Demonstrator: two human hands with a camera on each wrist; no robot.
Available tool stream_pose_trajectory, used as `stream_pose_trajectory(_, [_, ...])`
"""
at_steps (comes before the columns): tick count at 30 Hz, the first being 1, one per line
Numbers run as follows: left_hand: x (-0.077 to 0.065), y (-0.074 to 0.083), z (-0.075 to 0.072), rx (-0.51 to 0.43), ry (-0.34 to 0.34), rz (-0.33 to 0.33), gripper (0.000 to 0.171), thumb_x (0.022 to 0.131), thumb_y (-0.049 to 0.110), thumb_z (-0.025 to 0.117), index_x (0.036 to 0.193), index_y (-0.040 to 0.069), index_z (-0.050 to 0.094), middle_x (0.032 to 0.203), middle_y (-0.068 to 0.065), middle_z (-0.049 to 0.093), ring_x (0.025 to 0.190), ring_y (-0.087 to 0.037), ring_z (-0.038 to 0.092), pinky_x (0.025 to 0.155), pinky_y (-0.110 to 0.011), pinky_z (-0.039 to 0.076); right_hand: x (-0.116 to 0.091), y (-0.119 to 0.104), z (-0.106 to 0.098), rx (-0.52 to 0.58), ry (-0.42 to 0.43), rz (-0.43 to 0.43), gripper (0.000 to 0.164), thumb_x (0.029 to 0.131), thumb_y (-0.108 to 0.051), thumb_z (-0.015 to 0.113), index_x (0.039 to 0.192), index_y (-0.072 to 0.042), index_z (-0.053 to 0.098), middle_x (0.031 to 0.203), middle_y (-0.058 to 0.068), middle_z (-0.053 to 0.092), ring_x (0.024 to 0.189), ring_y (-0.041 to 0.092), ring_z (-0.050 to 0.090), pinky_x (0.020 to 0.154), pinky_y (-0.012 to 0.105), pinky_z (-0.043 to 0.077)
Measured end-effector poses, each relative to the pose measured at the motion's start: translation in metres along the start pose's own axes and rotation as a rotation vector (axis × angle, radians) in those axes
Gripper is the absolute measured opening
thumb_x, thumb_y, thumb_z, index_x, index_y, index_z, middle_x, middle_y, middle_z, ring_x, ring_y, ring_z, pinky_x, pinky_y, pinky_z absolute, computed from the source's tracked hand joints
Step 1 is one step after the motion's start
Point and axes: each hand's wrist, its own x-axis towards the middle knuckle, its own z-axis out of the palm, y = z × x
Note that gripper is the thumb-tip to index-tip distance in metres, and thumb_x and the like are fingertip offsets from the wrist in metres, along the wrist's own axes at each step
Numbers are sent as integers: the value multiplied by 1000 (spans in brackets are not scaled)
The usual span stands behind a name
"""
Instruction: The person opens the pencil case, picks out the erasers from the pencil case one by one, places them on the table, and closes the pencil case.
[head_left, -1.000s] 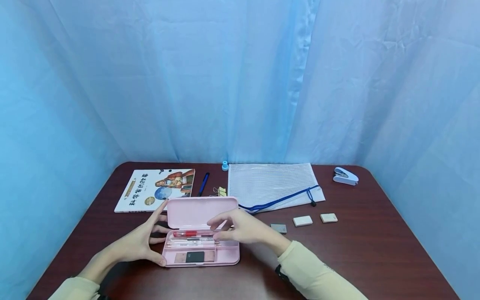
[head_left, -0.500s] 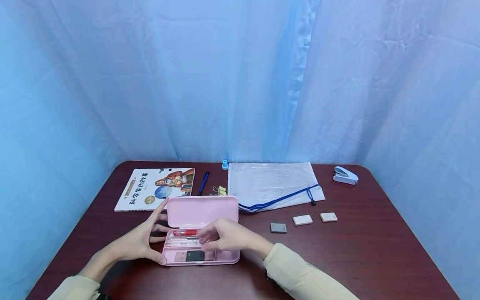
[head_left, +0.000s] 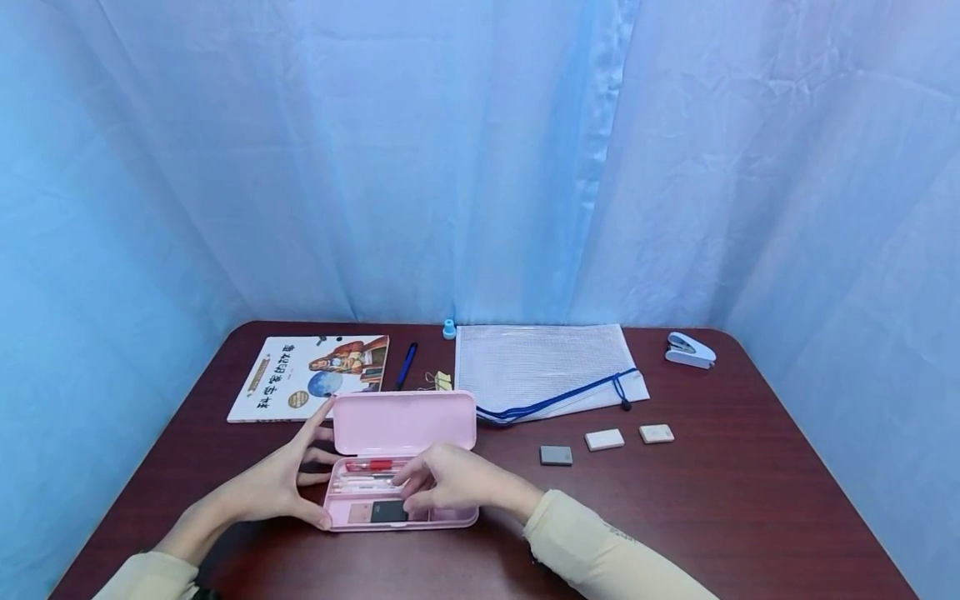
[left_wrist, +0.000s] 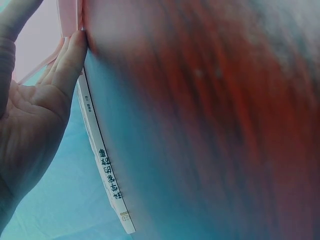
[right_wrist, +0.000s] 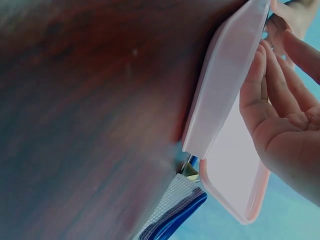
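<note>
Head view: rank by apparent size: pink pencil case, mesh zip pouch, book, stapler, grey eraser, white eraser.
1. Pink pencil case, open
2. Mesh zip pouch
3. Book
4. Stapler
5. Grey eraser, white eraser: too alike to rank

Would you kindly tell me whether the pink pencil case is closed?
No, the lid of the pink pencil case stands open, showing a red pen inside.
</note>
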Motion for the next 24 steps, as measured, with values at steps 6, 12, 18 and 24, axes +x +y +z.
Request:
stream_pose_trajectory(6, [0,1,0,2,0,4,139,73,11,93,162,27,-12,147,-26,28,125,-43,52,95,-37,56,1,-4,2,-31,-5,24,29,87,-7,80,116,-2,75,89,-2,77,80,-9,64,77,10,51])
stream_pose_trajectory(12, [1,2,0,14,5,-12,139,73,13,94,162,30,-12,147,-26,28,126,-42,52,95,-37,56,3,-2,5,-83,1,-7,28,84,-7,83,112,-6,77,84,-7,74,71,-10,60,68,9,50])
stream_pose_trajectory(18, [1,1,0,20,5,-20,139,73,14,93,162,27,-13,146,-25,28,126,-42,52,95,-37,56,4,-2,8,-178,32,-11,27,80,-13,87,106,-15,79,80,-16,67,64,-9,53,61,9,45])
stream_pose_trajectory(24, [1,2,0,24,4,-22,139,73,14,94,162,26,-13,146,-26,28,125,-42,53,95,-38,56,4,-2,9,-183,31,-37,26,80,-13,88,104,-15,79,81,-12,67,66,-7,51,59,9,43])
